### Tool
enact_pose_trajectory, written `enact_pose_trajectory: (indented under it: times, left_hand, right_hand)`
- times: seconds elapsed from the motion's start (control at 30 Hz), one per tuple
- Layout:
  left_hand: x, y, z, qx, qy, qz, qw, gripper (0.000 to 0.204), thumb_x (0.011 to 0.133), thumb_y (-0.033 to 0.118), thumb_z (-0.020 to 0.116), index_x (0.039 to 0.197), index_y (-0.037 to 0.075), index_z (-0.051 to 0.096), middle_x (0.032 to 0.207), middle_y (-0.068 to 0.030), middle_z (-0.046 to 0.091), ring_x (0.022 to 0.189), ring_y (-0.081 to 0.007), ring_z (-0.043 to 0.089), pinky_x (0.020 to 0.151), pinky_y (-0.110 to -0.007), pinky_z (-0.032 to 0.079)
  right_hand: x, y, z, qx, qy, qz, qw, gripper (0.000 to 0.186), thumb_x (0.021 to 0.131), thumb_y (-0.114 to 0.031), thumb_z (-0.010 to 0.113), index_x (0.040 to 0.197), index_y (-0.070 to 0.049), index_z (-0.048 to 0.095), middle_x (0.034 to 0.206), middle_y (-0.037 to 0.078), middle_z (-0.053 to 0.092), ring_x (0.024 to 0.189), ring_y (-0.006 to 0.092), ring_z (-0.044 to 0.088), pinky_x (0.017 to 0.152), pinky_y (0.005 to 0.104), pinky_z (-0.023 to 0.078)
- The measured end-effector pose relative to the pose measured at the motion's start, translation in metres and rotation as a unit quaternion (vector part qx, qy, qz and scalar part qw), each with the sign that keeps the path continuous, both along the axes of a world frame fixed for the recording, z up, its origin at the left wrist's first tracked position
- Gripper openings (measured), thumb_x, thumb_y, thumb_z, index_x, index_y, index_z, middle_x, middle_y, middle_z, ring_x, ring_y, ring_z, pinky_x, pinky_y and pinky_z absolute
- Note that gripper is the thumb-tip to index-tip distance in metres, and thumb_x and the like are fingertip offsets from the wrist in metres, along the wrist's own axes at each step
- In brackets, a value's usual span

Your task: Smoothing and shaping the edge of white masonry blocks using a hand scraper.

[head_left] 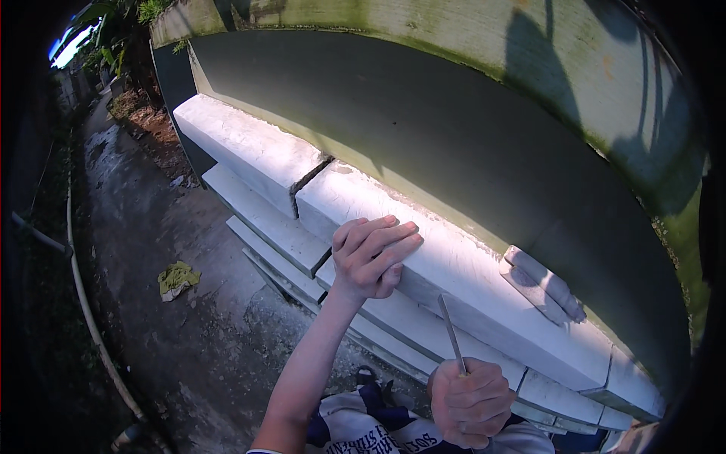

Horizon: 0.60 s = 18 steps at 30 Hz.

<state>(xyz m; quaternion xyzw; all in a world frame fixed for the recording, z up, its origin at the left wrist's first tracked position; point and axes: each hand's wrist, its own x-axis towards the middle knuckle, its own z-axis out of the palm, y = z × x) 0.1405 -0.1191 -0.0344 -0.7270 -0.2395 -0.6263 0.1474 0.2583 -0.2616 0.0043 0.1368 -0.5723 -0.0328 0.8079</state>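
Two bare hands at work. Right hand [473, 402] nearest, fingers curled tight round a thin metal tool [452, 333], tip up by the front face of a white ledge [461, 265]; cannot tell whether touching. Left hand [369, 257] rests over the ledge's front edge, fingers slightly spread. Along the top, rightward: pale handled float [541, 284]. Behind: grey-green wall [408, 113]. Ground, left: yellow-green cloth [178, 280].

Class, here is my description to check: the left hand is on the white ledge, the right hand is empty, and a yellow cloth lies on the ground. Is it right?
Not quite: the right hand is not empty. The head view shows it gripping a thin tool. The left hand is on the white ledge, and a yellow cloth lies on the ground.
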Motion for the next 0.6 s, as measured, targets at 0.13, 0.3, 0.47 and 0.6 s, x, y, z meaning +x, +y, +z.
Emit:
enact_pose_trajectory:
  times: [0.13,0.3,0.47,0.6]
  left_hand:
    - [-0.004,0.001,-0.004,-0.002,-0.003,0.008,1.000,0.036,0.100,0.031,0.042,0.111,0.024,0.076,0.115,0.0052,0.073,0.107,-0.0141,0.064,0.103,-0.035,0.037]
    - [-0.013,0.002,-0.006,-0.002,0.000,0.020,1.000,0.036,0.100,0.030,0.042,0.110,0.024,0.076,0.114,0.0054,0.073,0.107,-0.0140,0.064,0.103,-0.035,0.037]
    - [0.002,0.002,0.000,0.006,-0.009,0.003,1.000,0.036,0.101,0.031,0.042,0.110,0.024,0.076,0.114,0.0051,0.073,0.106,-0.0141,0.065,0.102,-0.035,0.037]
    - [0.002,0.001,0.002,0.021,-0.016,0.008,1.000,0.044,0.104,0.035,0.036,0.102,0.021,0.078,0.107,0.0043,0.075,0.101,-0.0153,0.064,0.098,-0.034,0.038]
  right_hand:
    - [-0.007,0.002,-0.002,0.001,0.031,0.003,1.000,0.041,0.086,-0.013,0.061,0.052,-0.016,0.038,0.038,-0.007,0.038,0.029,0.0041,0.035,0.037,0.0193,0.031]
    - [-0.011,0.003,-0.005,-0.025,0.029,0.000,0.999,0.044,0.090,-0.017,0.061,0.053,-0.016,0.039,0.038,-0.007,0.040,0.029,0.0042,0.036,0.037,0.0194,0.033]
    - [-0.009,0.014,-0.001,-0.062,-0.011,0.017,0.998,0.044,0.091,-0.016,0.060,0.053,-0.017,0.037,0.039,-0.009,0.040,0.030,0.0020,0.036,0.038,0.0190,0.033]
    - [-0.009,0.004,-0.002,-0.014,0.047,-0.015,0.999,0.045,0.093,-0.016,0.059,0.053,-0.016,0.037,0.039,-0.008,0.039,0.029,0.0031,0.035,0.036,0.0197,0.030]
